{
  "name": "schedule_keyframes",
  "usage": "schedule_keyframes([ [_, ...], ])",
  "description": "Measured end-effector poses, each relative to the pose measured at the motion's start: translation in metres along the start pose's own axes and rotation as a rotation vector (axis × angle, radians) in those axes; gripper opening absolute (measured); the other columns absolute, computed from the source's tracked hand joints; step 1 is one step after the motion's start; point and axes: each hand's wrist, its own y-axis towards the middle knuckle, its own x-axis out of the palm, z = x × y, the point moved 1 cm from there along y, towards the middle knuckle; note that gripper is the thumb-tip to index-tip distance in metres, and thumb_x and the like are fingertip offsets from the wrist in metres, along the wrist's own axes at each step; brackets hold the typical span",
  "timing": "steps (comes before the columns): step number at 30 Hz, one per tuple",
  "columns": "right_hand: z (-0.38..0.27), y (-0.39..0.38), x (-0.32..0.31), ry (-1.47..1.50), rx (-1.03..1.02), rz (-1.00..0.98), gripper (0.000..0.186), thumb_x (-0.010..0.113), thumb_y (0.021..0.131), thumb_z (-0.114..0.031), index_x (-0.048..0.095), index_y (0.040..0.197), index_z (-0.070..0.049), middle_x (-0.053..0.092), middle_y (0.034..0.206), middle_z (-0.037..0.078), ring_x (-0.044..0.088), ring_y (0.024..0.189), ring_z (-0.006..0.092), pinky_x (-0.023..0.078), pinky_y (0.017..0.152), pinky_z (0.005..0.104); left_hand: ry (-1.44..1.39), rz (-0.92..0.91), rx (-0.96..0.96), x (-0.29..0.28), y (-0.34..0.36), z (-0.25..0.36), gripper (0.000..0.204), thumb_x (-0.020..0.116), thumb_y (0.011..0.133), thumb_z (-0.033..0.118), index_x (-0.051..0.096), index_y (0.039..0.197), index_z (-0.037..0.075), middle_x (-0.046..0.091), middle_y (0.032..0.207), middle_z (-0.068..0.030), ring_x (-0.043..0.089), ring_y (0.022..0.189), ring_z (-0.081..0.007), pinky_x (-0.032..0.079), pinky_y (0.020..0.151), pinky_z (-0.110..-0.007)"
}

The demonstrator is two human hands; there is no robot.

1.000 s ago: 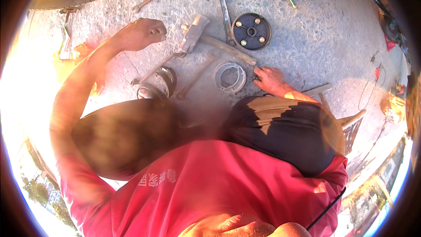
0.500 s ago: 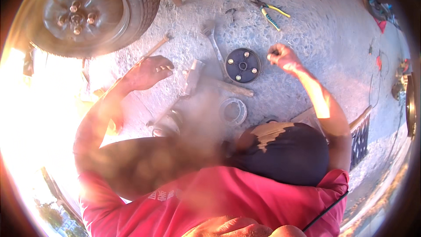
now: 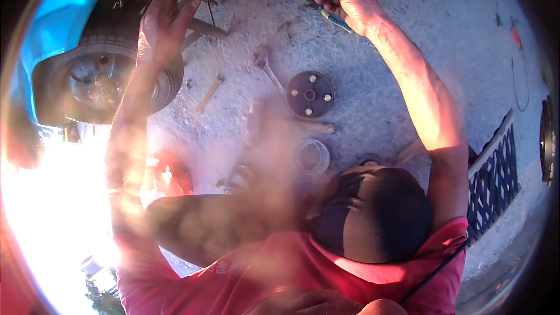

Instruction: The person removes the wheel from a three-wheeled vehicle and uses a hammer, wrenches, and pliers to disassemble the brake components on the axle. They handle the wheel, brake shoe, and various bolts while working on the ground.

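Observation:
My left hand [image 3: 161, 30] is raised at the upper left, thumb apart from the fingers. Its fingertips lie against or just in front of a dark bracket [image 3: 204, 28] below the vehicle's edge; contact is unclear. Farther right, my right hand [image 3: 353, 4] has its fingers pinched together. A tiny shiny bit shows at the fingertips, too small to name. Pliers [image 3: 336, 21] with blue-green grips lie on the ground under that hand, partly hidden by it. A black round drum [image 3: 310, 94] with several bright studs lies flat between my arms, beside a long metal wrench [image 3: 269, 73].
At left stands a wheel [image 3: 104, 81] under a blue body panel [image 3: 55, 38]. A wooden handle [image 3: 318, 128], a clear ring [image 3: 312, 157] and a short rod [image 3: 210, 93] lie on the rough floor. A dark grate [image 3: 494, 181] is at right. Glare washes out the lower left.
Both my hands have moved farther out, the left toward the bracket by the vehicle, the right to above the pliers. The view has shifted, showing the blue panel.

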Motion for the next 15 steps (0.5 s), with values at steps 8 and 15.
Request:
schedule_keyframes([
  [8, -0.01, 0.039, 0.015, 0.157, -0.149, -0.031, 0.028, 0.072, 0.093, -0.02, 0.068, 0.114, -0.003, 0.069, 0.098, 0.002, 0.063, 0.08, 0.0114, 0.046, 0.068, 0.0234, -0.007, -0.026, 0.215, 0.048, 0.059, -0.075, 0.049, 0.06, 0.099, 0.046, 0.066, 0.119, 0.001, 0.072, 0.101, -0.0117, 0.069, 0.092, -0.0227, 0.054, 0.082, -0.035],
  [15, -0.019, 0.115, -0.008, -0.315, -0.599, -0.049, 0.025, 0.07, 0.086, -0.009, 0.07, 0.11, -0.006, 0.068, 0.113, 0.011, 0.066, 0.093, 0.0202, 0.056, 0.077, 0.0344, 0.175, -0.198, 0.177, 0.085, 0.08, -0.054, 0.045, 0.056, 0.103, 0.043, 0.061, 0.126, 0.005, 0.071, 0.089, -0.0136, 0.071, 0.077, -0.023, 0.059, 0.064, -0.037],
])
